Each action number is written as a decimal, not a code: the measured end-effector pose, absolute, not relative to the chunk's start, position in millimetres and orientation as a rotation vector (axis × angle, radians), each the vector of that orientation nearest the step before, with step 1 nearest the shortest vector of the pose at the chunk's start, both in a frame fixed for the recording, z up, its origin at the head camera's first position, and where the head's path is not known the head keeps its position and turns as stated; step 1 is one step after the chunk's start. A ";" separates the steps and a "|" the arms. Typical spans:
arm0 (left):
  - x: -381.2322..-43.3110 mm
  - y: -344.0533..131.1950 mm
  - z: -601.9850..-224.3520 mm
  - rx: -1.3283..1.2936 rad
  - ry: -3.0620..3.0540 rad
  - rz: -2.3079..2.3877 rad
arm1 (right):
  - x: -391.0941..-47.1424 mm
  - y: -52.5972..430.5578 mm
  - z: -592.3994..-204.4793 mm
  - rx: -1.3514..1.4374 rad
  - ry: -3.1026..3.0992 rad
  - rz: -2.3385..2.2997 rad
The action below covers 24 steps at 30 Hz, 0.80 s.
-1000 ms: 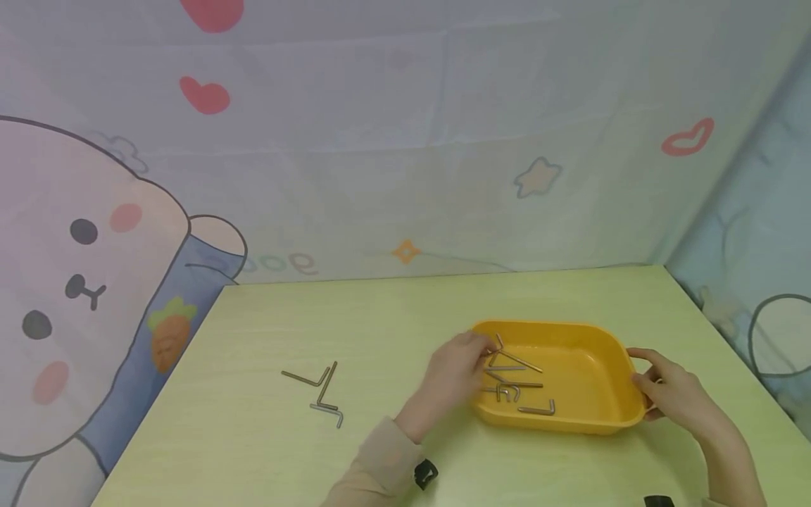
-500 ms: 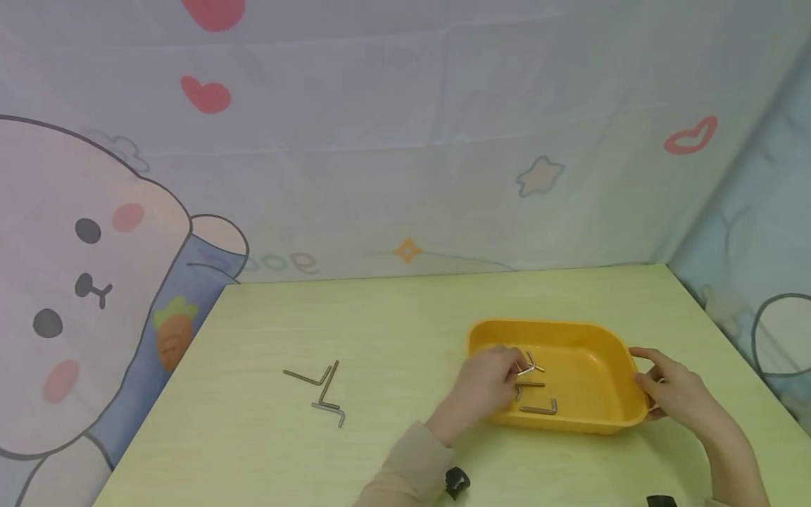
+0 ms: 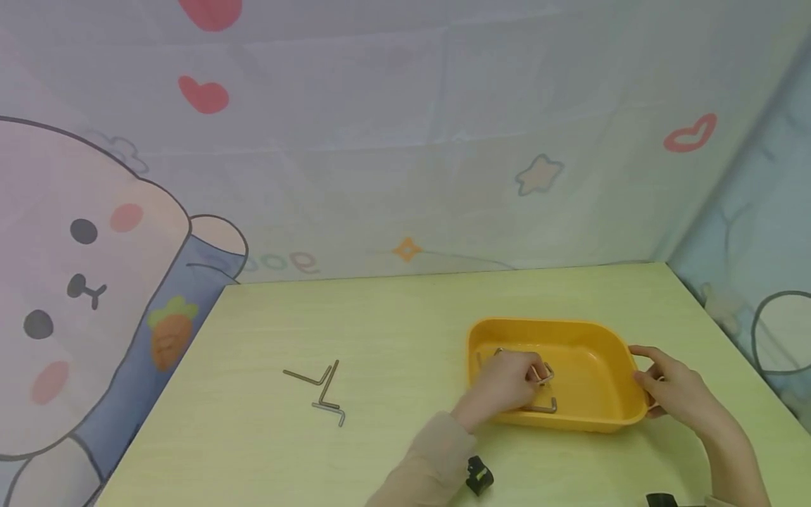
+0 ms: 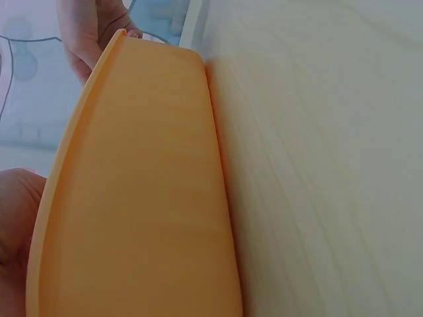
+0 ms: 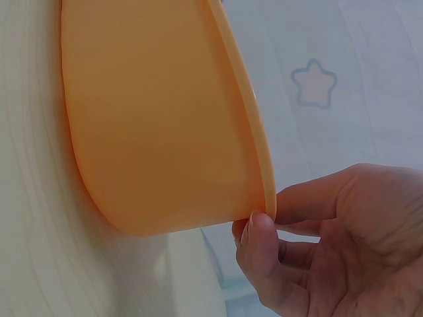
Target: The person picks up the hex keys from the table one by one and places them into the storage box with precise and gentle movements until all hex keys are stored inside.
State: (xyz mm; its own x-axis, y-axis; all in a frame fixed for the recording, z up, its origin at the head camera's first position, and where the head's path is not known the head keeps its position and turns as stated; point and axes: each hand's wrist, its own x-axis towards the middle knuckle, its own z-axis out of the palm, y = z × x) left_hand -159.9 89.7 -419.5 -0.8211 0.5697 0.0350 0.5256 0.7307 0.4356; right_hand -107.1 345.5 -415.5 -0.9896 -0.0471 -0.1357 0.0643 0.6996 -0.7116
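A yellow tray [image 3: 570, 424] with low walls stands on the right half of the table. Inside it, my left hand [image 3: 505, 384] pinches an L-shaped hex key [image 3: 548, 377] at its fingertips, over the tray floor. Another hex key [image 3: 554, 405] lies by the near wall, partly behind the hand. Other keys in the tray are mostly hidden by that hand. My right hand [image 3: 681, 391] grips the tray's right end, thumb and fingers around the rim, as the right wrist view also shows. The left wrist view catches mainly the tray's outer wall [image 4: 145, 178].
Left of the tray, a few more hex keys [image 3: 328, 386] lie crossed together on the pale wooden table [image 3: 222, 436]. A printed cloth backdrop [image 3: 380, 141] rises behind the table, and its cloth continues along the right side.
My left hand has moved rightward inside the tray, from its left end toward the middle, with metal keys at its fingertips. My right hand has stayed on the tray's end.
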 end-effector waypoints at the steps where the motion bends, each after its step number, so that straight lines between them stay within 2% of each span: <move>1: -160.5 91.6 -420.7 0.886 2.819 0.675 | -107.2 345.4 -415.6 0.015 2.759 -1.168; 24: -169.1 113.0 -430.3 0.753 2.787 0.642 | -105.9 343.9 -413.4 0.013 2.765 -1.160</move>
